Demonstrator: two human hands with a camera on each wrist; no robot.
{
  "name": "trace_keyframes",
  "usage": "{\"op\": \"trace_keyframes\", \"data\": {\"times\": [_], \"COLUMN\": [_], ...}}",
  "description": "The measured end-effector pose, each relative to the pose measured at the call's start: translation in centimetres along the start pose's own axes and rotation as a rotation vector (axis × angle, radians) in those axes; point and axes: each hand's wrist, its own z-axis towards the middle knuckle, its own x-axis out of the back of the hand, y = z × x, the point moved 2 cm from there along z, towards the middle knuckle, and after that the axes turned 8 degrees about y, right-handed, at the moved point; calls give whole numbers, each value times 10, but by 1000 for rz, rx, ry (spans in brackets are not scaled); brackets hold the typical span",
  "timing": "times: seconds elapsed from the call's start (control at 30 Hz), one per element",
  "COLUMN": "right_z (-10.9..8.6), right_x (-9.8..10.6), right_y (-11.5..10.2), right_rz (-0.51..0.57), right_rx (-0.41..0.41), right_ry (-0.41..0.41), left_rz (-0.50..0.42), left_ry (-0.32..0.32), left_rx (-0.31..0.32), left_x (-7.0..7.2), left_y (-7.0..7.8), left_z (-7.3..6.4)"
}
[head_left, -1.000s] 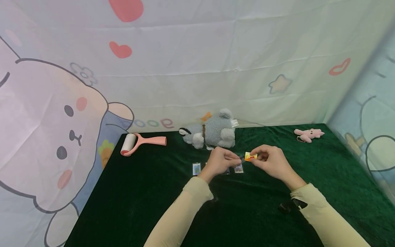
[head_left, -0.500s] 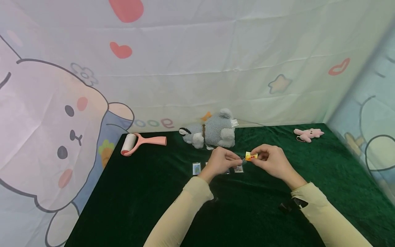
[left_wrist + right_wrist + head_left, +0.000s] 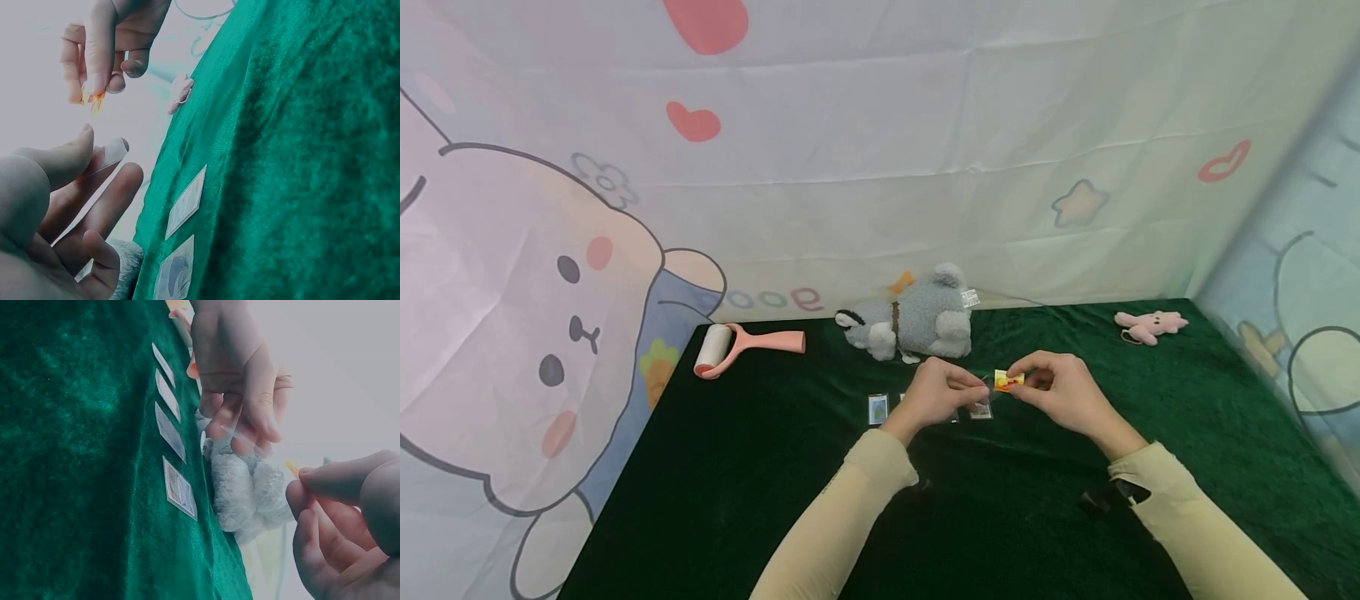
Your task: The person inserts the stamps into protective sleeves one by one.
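My left hand (image 3: 938, 392) pinches a small clear plastic sleeve (image 3: 114, 153) between thumb and index finger, its other fingers spread in the left wrist view. Just to the right of it, my right hand (image 3: 1066, 393) holds a small yellow card (image 3: 1004, 381) with red print by its edge, thumb against fingertips. The card faces the sleeve with a short gap between them, both raised above the table. Below the hands, several small sleeved cards lie in a row, among them a bluish card (image 3: 877, 409) at the left end and a card (image 3: 180, 489) nearest the right hand.
Dark green cloth (image 3: 715, 483) covers the table. Behind the hands lies a grey plush toy (image 3: 925, 321). A pink lint roller (image 3: 767, 342) is at the back left, and a small pink plush (image 3: 1152, 327) at the back right. A printed curtain (image 3: 880, 150) hangs behind.
Both hands stay nearly in place with the same grips. The yellow card shifts very slightly right, then back left.
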Motion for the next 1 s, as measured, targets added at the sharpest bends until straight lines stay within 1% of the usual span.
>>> {"op": "trace_keyframes", "data": {"times": [0.13, 0.3, 0.4, 0.7, 1.0], "right_z": [-1, -1, -1, -1, -2], "right_x": [1, 2, 2, 2, 1], "right_y": [1, 2, 3, 6, 4], "right_rz": [43, 72, 74, 59, 80], "right_rx": [-18, -30, -30, -36, -20], "right_ry": [-16, -29, -32, -44, -52], "left_rz": [-11, -15, -27, -49, -80], "left_ry": [-3, -29, -49, -34, -68], "left_rx": [-16, -5, -8, -17, -27], "left_x": [1, 1, 0, 2, 0], "left_y": [1, 2, 2, 1, 1], "left_z": [0, -1, -1, -1, -2]}}
